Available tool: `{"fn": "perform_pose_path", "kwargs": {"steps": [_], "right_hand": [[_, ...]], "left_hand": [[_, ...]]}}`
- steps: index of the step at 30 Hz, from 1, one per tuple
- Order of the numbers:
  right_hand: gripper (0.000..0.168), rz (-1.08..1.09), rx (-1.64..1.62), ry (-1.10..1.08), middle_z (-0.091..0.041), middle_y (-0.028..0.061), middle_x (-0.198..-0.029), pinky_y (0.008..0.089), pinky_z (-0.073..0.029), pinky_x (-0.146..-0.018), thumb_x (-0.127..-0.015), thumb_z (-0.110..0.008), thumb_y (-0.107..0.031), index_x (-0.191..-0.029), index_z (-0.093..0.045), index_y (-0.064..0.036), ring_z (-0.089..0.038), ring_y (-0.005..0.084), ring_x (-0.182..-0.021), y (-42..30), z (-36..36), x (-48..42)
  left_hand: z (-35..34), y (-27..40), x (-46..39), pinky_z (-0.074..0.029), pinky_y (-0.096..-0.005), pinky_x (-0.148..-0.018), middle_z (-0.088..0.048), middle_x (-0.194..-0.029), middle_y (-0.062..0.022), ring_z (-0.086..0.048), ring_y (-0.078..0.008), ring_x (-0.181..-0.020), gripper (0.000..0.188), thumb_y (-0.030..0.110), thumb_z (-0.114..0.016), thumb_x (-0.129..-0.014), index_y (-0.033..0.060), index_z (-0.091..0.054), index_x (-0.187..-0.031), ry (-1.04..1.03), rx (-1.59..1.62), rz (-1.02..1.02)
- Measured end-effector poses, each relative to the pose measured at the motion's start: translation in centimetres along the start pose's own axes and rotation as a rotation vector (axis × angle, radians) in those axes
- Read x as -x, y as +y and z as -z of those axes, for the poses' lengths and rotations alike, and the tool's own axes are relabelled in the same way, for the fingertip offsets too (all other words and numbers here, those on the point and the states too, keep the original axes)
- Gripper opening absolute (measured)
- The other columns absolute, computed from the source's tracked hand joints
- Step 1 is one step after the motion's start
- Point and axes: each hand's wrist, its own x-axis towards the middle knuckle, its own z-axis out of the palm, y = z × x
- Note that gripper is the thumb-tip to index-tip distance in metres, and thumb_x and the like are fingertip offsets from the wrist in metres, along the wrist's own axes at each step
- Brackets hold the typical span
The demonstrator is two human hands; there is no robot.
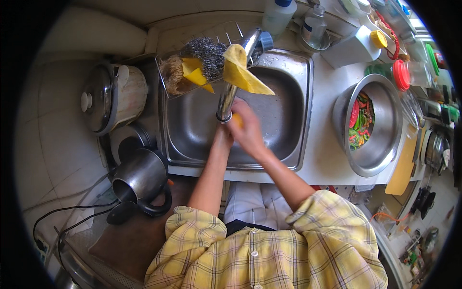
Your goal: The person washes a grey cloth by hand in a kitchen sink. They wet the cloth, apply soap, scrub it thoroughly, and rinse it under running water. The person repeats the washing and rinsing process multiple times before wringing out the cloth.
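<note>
Under the spout of a chrome faucet (pixel 228 99), both my hands meet over a stainless steel sink (pixel 285 104). My right hand (pixel 245 126) is slightly blurred, its fingers curled around a small orange-yellow thing (pixel 237 120) that I cannot identify. My left hand (pixel 225 133) lies mostly hidden beneath the spout and my right hand; its grip does not show. A yellow cloth (pixel 240 72) is draped over the faucet. At the sink's back left corner, a wire rack (pixel 164 81) holds steel wool (pixel 204 54), a fibrous scrubber (pixel 171 74) and another yellow cloth (pixel 195 74).
A steel bowl (pixel 384 133) with cut red and green peppers (pixel 361 121) stands right of the sink. Left are a lidded cooker (pixel 126 95) and a tipped, open metal kettle (pixel 142 175). Bottles, including a white jug with a yellow cap (pixel 355 47), line the back right.
</note>
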Motion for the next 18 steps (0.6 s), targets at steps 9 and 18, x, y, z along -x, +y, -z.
{"fn": "perform_pose_path", "kwargs": {"steps": [9, 18], "right_hand": [[0.025, -0.227, 0.004, 0.274, -0.066, 0.0207, -0.105, 0.0372, -0.049, -0.089, -0.085, -0.061, -0.02, -0.099, -0.067, 0.0, -0.065, 0.0324, -0.101, -1.1, -1.6, 0.6], [0.024, -0.435, 0.06, 0.106, -0.068, 0.0186, -0.096, 0.0387, -0.049, -0.083, -0.084, -0.06, -0.02, -0.097, -0.069, -0.002, -0.065, 0.0331, -0.093, 5.7, -0.3, -1.0]], "left_hand": [[-6.5, 2.3, 1.7, -0.05, -0.0319, -0.082, -0.057, -0.102, -0.0043, -0.059, -0.0171, -0.094, 0.037, 0.038, -0.052, -0.094, 0.0043, -0.056, -0.109, 0.128, 0.216, -0.023], [-8.2, 0.0, 0.5, -0.051, -0.0283, -0.082, -0.061, -0.106, -0.0034, -0.062, -0.0152, -0.093, 0.035, 0.036, -0.045, -0.098, 0.0073, -0.056, -0.114, 0.397, -0.052, 0.043]]}}
